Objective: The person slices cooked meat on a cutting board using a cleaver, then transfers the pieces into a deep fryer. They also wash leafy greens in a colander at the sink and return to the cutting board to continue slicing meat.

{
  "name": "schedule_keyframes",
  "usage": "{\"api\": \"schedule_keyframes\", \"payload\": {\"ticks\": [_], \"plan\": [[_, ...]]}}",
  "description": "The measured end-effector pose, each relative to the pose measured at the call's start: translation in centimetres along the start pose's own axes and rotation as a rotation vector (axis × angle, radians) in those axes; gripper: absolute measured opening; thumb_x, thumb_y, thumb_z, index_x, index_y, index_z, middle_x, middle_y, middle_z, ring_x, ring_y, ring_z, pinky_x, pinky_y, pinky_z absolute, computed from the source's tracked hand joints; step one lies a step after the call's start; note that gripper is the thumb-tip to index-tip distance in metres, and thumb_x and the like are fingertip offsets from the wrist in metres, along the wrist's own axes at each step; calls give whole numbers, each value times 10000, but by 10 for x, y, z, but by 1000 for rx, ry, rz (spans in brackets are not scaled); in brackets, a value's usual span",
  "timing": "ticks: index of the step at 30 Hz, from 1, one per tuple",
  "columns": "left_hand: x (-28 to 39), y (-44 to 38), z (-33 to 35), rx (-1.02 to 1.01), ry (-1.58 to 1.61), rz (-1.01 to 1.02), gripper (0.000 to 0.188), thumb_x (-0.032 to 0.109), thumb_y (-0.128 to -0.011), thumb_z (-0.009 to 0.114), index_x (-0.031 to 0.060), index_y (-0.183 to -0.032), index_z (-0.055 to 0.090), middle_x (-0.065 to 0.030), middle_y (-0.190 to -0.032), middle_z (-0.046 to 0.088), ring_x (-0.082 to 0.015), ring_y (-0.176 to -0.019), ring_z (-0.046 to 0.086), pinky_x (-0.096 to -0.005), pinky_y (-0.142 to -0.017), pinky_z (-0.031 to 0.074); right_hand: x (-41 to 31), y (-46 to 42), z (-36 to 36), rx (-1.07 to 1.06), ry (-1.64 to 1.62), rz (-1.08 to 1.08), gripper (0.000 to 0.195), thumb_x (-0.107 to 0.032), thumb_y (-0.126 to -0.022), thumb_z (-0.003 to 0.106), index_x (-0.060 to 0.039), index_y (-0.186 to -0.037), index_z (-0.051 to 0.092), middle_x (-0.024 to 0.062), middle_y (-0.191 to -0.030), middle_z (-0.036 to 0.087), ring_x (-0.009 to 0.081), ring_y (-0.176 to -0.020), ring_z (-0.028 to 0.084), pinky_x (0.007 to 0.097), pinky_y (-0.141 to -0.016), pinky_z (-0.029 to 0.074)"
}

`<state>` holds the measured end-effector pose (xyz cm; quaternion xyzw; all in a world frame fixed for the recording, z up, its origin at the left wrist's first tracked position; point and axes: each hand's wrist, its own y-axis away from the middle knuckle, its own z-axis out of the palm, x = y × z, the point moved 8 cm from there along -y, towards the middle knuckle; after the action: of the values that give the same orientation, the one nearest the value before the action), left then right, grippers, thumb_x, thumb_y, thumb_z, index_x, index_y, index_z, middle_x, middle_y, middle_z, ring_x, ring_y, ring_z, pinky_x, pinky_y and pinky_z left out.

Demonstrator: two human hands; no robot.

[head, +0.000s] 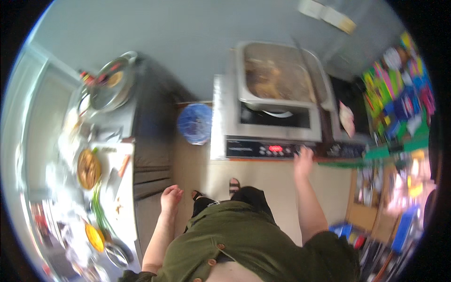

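My right hand (303, 158) is at the control panel (259, 149) of an electric cooker, its fingertips on or just before the knob area right of a lit red display. On the cooker stands a large square metal pan (283, 102) with brownish food in liquid. A long utensil leans in the pan at its right side. My left hand (172, 195) hangs in front of my body beside the dark cabinet, holding nothing, its fingers loosely curled. A pink cloth or piece of food, too blurred to tell, lies right of the pan.
At left, a white cutting board (125, 204) bears a cleaver (114, 178) and green onions (97, 208); brown (88, 169) and yellow (94, 237) bowls are beside them. Behind stands a glass-lidded pot (114, 84). A blue-lined bin (195, 123) stands between counter and cooker. Colourful packages (398, 95) fill the right.
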<state>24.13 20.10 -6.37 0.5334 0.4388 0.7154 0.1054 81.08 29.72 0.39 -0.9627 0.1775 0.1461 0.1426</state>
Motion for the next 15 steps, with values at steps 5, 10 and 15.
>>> {"api": "schedule_keyframes", "payload": {"ticks": [5,10,15], "plan": [[23,30,-17,5,-44,11,252,227,-971,598,43,-1143,583,-51,-968,647,-183,-898,678,-281,-733,534,20,23,-12,-47,30,5,520,-91,-866,667,-18,-1347,483,199,-1288,510,370,-1193,502,428,-1001,431],[48,38,-96,43,176,115,262,259,-970,593,38,-1109,594,-67,-964,650,-169,-877,675,-256,-735,531,62,30,-6,354,297,166,323,-316,-980,547,-30,-1111,615,175,-1025,611,342,-918,595,424,-820,506],[116,7,-190,93,458,274,380,320,-1043,430,-13,-1176,555,-150,-1097,640,-249,-1050,648,-286,-833,530,128,69,91,-381,137,716,256,-226,-964,498,-8,-1091,540,164,-956,589,297,-823,588,417,-688,503]]}}
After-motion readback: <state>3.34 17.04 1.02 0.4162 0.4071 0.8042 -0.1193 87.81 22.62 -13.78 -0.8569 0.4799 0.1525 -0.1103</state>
